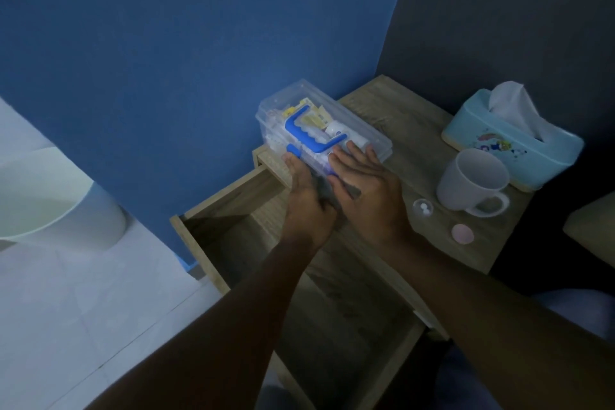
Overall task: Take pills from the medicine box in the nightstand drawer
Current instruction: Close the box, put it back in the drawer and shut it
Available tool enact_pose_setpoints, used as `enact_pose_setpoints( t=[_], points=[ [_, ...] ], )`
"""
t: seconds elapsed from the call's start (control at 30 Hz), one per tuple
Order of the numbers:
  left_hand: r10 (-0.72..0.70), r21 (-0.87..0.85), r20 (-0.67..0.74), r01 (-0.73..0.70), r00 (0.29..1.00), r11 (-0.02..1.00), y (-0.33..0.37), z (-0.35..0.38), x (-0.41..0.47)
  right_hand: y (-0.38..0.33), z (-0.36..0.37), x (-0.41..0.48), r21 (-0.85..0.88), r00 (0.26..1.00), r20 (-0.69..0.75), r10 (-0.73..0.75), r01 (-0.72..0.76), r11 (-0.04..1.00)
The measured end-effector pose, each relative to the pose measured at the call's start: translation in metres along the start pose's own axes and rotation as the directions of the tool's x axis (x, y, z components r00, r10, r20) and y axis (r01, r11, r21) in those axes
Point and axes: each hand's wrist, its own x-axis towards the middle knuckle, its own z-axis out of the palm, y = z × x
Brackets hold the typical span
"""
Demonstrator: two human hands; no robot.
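The medicine box is clear plastic with a blue handle on its shut lid and packets and small bottles inside. It rests on the left edge of the wooden nightstand, just above the open drawer. My left hand grips the box's near end beside a blue latch. My right hand lies flat on the near part of the lid, fingers spread. A small clear cup holding two white pills stands on the nightstand to the right of my right hand.
A round pink lid lies near the nightstand's front edge. A white mug and a light-blue tissue box stand at the right. The blue wall is behind the box. A pale round bin stands on the tiled floor at left.
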Motion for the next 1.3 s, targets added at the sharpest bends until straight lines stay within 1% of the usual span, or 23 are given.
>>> enact_pose_setpoints(
  t=[0.07,0.13,0.17,0.27,0.33,0.37,0.43,0.5,0.53,0.6,0.67,0.73,0.83,0.93,1.03,1.17,1.2,1.3],
  points=[
    [-0.009,0.067,0.039,0.007,0.999,0.998,-0.011,-0.008,0.001,0.001,-0.001,0.000,0.013,1.000,0.025,0.001,-0.001,1.000],
    [-0.004,0.035,0.082,0.001,0.997,0.999,-0.015,-0.016,0.002,0.000,-0.003,0.001,0.043,0.999,0.048,0.025,-0.027,0.999],
    [-0.013,0.020,0.074,0.012,0.997,1.000,-0.015,-0.019,0.002,-0.001,-0.005,0.002,0.066,0.997,0.060,0.045,-0.049,0.997],
    [-0.075,0.029,-0.048,0.076,0.996,0.997,-0.013,-0.030,0.011,-0.004,-0.013,0.009,0.210,0.992,0.042,0.117,-0.123,0.970],
    [-0.119,0.026,-0.153,0.124,0.981,0.992,-0.004,-0.042,0.024,-0.005,-0.018,0.013,0.226,0.985,0.006,0.170,-0.167,0.960],
    [-0.129,0.016,-0.203,0.135,0.971,0.991,-0.002,-0.047,0.033,-0.005,-0.020,0.015,0.214,0.974,-0.004,0.227,-0.221,0.952],
    [-0.140,0.035,-0.275,0.155,0.951,0.987,0.001,-0.058,0.056,-0.001,-0.023,0.020,0.217,0.912,-0.001,0.410,-0.400,0.890],
    [-0.183,0.029,-0.291,0.200,0.939,0.979,0.004,-0.066,0.077,0.005,-0.023,0.027,0.225,0.810,0.064,0.584,-0.581,0.782],
    [-0.217,0.016,-0.287,0.231,0.933,0.973,0.004,-0.069,0.087,0.008,-0.022,0.030,0.227,0.760,0.104,0.642,-0.647,0.728],
    [-0.320,-0.037,-0.253,0.322,0.913,0.946,0.002,-0.071,0.104,0.015,-0.021,0.035,0.247,0.687,0.174,0.706,-0.724,0.644],
    [-0.428,-0.158,-0.180,0.403,0.886,0.901,0.001,-0.071,0.115,0.024,-0.019,0.036,0.335,0.631,0.240,0.738,-0.767,0.547],
    [-0.477,-0.271,-0.114,0.434,0.872,0.859,-0.001,-0.069,0.120,0.032,-0.018,0.035,0.415,0.593,0.278,0.756,-0.784,0.462],
    [-0.508,-0.327,-0.100,0.454,0.856,0.829,0.001,-0.069,0.124,0.035,-0.022,0.039,0.467,0.545,0.299,0.784,-0.800,0.378],
    [-0.550,-0.356,-0.080,0.492,0.831,0.795,0.010,-0.071,0.118,0.031,-0.033,0.041,0.513,0.480,0.370,0.795,-0.820,0.256],
    [-0.568,-0.365,-0.077,0.507,0.819,0.781,0.016,-0.075,0.098,0.021,-0.048,0.031,0.498,0.458,0.438,0.774,-0.840,0.215],
    [-0.537,-0.414,-0.122,0.449,0.835,0.792,0.018,-0.080,0.057,0.005,-0.062,0.007,0.519,0.455,0.444,0.772,-0.833,0.192],
    [-0.522,-0.402,-0.135,0.435,0.842,0.806,0.021,-0.083,0.046,0.000,-0.065,0.000,0.523,0.457,0.442,0.772,-0.830,0.193],
    [-0.493,-0.291,-0.204,0.429,0.846,0.855,0.028,-0.096,0.017,-0.019,-0.075,-0.022,0.554,0.482,0.450,0.752,-0.811,0.189]
  ],
)
